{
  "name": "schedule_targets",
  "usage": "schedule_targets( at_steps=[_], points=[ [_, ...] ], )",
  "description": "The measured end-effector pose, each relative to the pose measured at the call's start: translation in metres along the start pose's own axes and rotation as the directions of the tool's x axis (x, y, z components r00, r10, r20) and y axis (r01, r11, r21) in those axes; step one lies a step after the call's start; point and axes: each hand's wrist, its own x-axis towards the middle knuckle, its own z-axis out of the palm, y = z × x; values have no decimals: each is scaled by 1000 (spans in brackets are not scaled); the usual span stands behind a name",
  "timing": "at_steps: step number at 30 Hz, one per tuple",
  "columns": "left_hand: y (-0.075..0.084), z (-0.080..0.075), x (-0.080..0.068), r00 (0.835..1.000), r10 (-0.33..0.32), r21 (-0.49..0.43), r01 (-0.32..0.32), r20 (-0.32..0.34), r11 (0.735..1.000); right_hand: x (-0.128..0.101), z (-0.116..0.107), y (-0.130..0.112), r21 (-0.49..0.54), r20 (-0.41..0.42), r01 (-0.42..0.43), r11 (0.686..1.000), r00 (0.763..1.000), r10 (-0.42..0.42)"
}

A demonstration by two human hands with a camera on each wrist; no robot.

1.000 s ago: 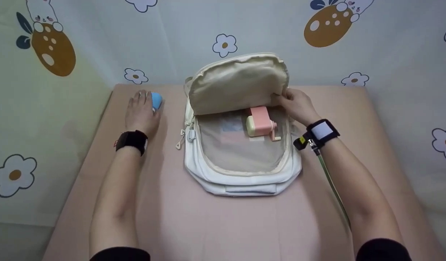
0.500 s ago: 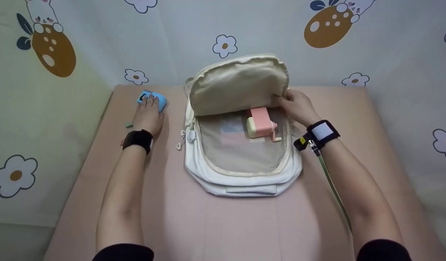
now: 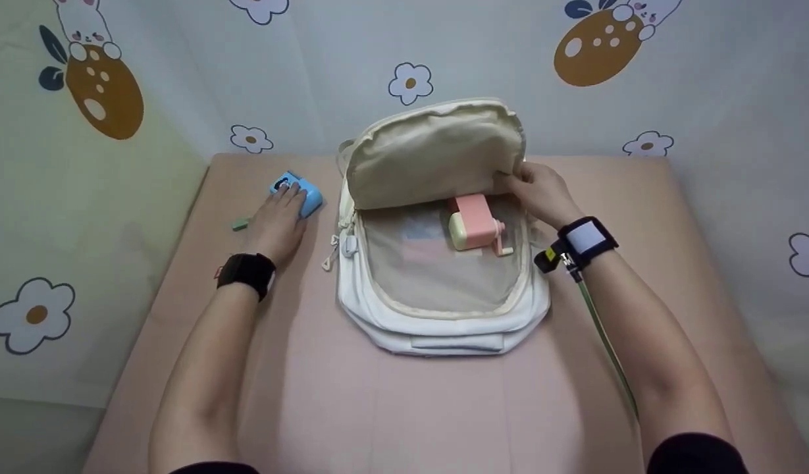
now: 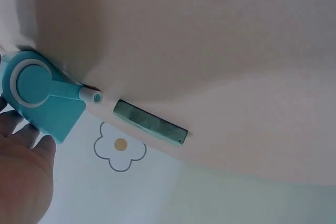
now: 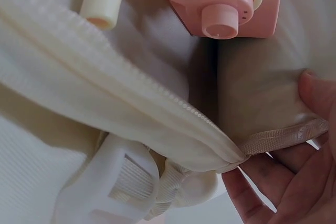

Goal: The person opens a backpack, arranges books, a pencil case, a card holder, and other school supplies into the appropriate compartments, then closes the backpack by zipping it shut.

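A cream-white backpack point(image 3: 443, 332) lies on the table with its front flap point(image 3: 437, 155) folded up. My right hand point(image 3: 542, 191) pinches the flap's right edge; the right wrist view shows thumb and fingers point(image 5: 317, 95) on either side of the fabric. In the backpack's opening lies a pink pencil sharpener point(image 3: 476, 220) with a crank handle. Left of the backpack, my left hand point(image 3: 276, 224) holds a blue pencil sharpener point(image 3: 312, 199) from above, its fingers over the top; the thumb's contact is hidden. The left wrist view shows the blue sharpener's crank side point(image 4: 34, 85).
A small green block point(image 3: 240, 224) lies on the table to the left of my left hand. Zipper pulls point(image 3: 330, 253) hang at the backpack's left side. A patterned curtain point(image 3: 351, 59) stands behind the table point(image 3: 437, 408). A cable point(image 3: 605, 336) runs along my right forearm.
My left hand has moved right and slightly nearer with the blue pencil sharpener, which has turned a little. The green block has come into sight. The right hand still holds the flap.
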Motion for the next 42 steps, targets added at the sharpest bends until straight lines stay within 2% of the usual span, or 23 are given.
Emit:
schedule_targets(
  at_steps=[6, 16, 23, 27, 30, 32, 37, 42],
  points=[
    [8, 4, -17, 999, 48, 0, -48, -9, 999, -1, 0, 1, 10, 5, 5, 1000, 1000, -5],
    [16, 5, -41, 989, 131, -39, -133, -65, 990, -2, -1, 1, -8, -12, 26, 1000, 1000, -26],
    [17, 3, -48, 981, 178, -76, -184, -74, 980, -2, -1, 1, -17, -2, 12, 1000, 1000, -12],
    [15, 3, -45, 980, 176, -98, -184, -88, 978, -1, -1, 2, -18, 1, 17, 1000, 1000, -17],
    [12, 2, -41, 983, 157, -123, -169, -100, 978, -1, 0, 2, -13, 3, 16, 1000, 1000, -15],
    [10, 0, -38, 989, 126, -142, -137, -80, 980, -1, 1, 2, -3, 6, 16, 1000, 1000, -16],
    [3, -4, -28, 999, 26, -181, -19, 36, 983, 0, 2, 2, 7, 10, 22, 1000, 1000, -22],
    [1, -3, -23, 995, -4, -224, 27, 102, 974, 0, 2, 2, 0, 6, 20, 1000, 1000, -20]
  ],
)
